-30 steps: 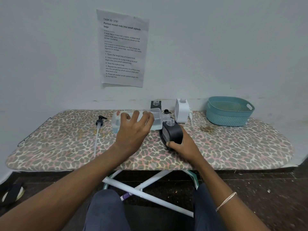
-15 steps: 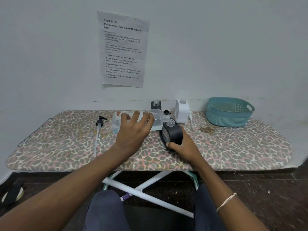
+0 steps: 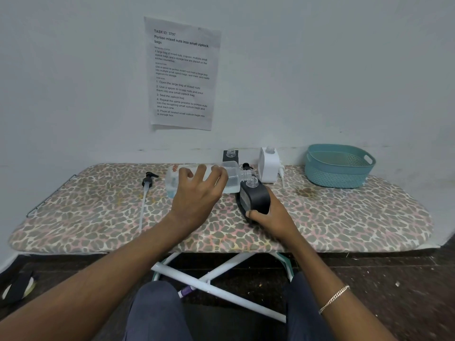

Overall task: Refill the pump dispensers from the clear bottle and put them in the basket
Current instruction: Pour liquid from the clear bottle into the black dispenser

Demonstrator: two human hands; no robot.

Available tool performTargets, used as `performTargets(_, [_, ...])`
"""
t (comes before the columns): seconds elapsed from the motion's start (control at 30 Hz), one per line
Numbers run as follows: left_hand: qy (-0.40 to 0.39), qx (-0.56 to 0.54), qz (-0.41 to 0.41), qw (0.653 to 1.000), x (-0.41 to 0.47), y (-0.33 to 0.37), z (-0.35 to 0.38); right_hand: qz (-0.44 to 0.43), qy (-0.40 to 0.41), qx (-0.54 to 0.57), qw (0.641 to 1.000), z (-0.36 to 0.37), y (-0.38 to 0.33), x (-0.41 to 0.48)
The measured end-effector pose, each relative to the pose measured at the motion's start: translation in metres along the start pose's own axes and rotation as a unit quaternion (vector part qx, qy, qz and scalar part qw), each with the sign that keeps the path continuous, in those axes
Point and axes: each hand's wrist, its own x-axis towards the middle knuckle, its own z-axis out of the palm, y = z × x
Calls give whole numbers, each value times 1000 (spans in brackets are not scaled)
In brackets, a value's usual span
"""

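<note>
Clear bottle: the clear bottle (image 3: pixel 232 180) lies tipped on its side above the ironing board (image 3: pixel 344 217), its threaded mouth pointing right, just over the open neck of the black dispenser (image 3: pixel 254 199). Whether the two necks touch cannot be told.
Left hand: the left hand (image 3: pixel 197 193) grips the bottle from above, fingers spread and curled over its body, covering its middle.
Right hand: the right hand (image 3: pixel 270 217) holds the black dispenser low down, thumb curled round its near face. The dispenser leans slightly toward the bottle, base on the board.
Other dispensers: a second black dispenser (image 3: pixel 231 155) and a white dispenser (image 3: pixel 268 166) stand uncapped at the wall, behind the bottle.
Pumps: a black pump with a long tube (image 3: pixel 145 193) lies well left of the left hand. A small black pump head (image 3: pixel 247 166) sits between the bottle's neck and the white dispenser, and a white pump (image 3: pixel 282 175) lies just right of that dispenser.
Basket: the teal basket (image 3: pixel 334 178) stands at the far right of the board, well apart from both hands.
Surroundings: a printed sheet (image 3: pixel 182 75) hangs on the wall above. A bracelet (image 3: pixel 333 299) circles the right wrist.
</note>
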Motion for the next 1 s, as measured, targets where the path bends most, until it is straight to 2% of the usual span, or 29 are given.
performTargets(1.0, [4, -3, 3, 1000, 0, -1, -2, -8, 6, -10, 1000, -1, 1, 0])
